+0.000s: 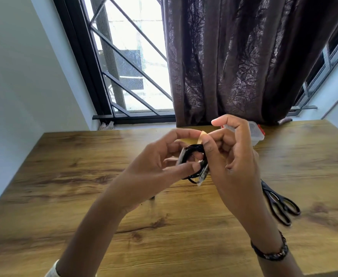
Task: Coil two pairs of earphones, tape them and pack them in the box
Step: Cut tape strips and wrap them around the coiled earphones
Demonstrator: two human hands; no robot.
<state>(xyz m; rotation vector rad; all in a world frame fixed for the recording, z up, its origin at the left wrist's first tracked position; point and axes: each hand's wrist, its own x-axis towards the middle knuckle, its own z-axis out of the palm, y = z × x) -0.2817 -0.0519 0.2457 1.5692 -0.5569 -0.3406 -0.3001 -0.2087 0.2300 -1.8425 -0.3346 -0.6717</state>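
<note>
A: Earphones [194,148], black coil, held up over the wooden table [64,166], between both hands.
B: Biggest first. Table, then curtain [244,56] behind it.
A: Left hand [160,156] grips the coil, thumb curled across it. Right hand [230,148] pinches a strip of tape [201,136] against the coil's top.
B: Box [257,134]?
A: Clear, red clasp, partly hidden behind the right hand, at the far edge. Scissors [280,202] lie flat, right of the hands.

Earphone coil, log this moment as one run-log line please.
step: taping | left hand: holds earphone coil | right hand: pinches tape strip | box: behind hands | scissors: on table
</note>
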